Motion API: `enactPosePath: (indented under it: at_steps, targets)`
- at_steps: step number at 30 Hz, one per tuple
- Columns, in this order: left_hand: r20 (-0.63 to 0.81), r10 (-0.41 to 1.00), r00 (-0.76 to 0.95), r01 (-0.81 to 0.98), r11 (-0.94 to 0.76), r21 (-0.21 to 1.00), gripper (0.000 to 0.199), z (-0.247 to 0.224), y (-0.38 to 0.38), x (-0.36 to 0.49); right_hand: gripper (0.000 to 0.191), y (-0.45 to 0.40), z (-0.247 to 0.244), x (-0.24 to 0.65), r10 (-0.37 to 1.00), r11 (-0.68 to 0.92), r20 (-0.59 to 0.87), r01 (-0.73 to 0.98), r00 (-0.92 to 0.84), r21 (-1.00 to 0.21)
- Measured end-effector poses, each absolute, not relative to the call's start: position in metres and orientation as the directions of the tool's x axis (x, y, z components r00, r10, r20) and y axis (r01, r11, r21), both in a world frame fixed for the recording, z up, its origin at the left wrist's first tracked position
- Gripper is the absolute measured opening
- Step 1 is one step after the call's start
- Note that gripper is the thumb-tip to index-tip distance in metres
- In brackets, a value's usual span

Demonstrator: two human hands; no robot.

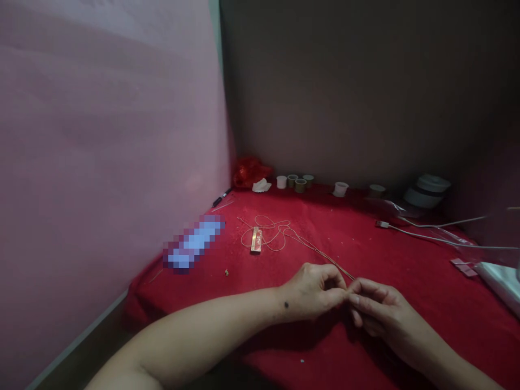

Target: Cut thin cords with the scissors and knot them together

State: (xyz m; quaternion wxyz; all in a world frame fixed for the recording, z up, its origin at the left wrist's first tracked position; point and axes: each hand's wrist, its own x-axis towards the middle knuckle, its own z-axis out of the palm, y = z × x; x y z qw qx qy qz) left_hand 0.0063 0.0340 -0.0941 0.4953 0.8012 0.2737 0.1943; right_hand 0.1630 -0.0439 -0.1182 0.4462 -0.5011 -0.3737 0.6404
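Observation:
A thin tan cord (314,249) lies in loose loops on the red cloth and runs to my two hands, which meet right of the middle. My left hand (319,291) is closed, thumb and finger pinched at the cord's near end. Against its fingertips, my right hand (376,307) is also closed in a pinch on the cord. The exact spot between the fingertips is hidden. A small gold and red rectangular piece (256,240) lies among the loops.
Red cloth (284,341) covers the table. Along the back stand several small spools (300,186), a red bag (251,170) and a white container (428,190). A black pen (221,198) and a blurred bluish object (194,244) lie left; a white cable (426,236) crosses the right.

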Motion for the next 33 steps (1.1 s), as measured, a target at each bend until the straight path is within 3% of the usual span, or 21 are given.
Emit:
enactPosePath:
  at_steps: [7,11,33]
  targets:
    - [-0.015,0.596,0.803,0.11,-0.123,0.986,0.026,-0.098,0.035,0.006,0.03,-0.043,-0.123,0.165,0.948,-0.315,-0.297,-0.181,-0.117,-0.932]
    - [-0.071,0.628,0.775,0.15,-0.074,0.986,0.028,-0.096,0.039,0.007,0.031,-0.043,-0.122,0.165,0.944,-0.323,-0.305,-0.169,-0.125,-0.931]
    - [0.048,0.612,0.789,0.244,-0.384,0.891,0.022,-0.104,0.044,0.008,0.035,-0.043,-0.119,0.163,0.941,-0.327,-0.302,-0.173,-0.154,-0.929]
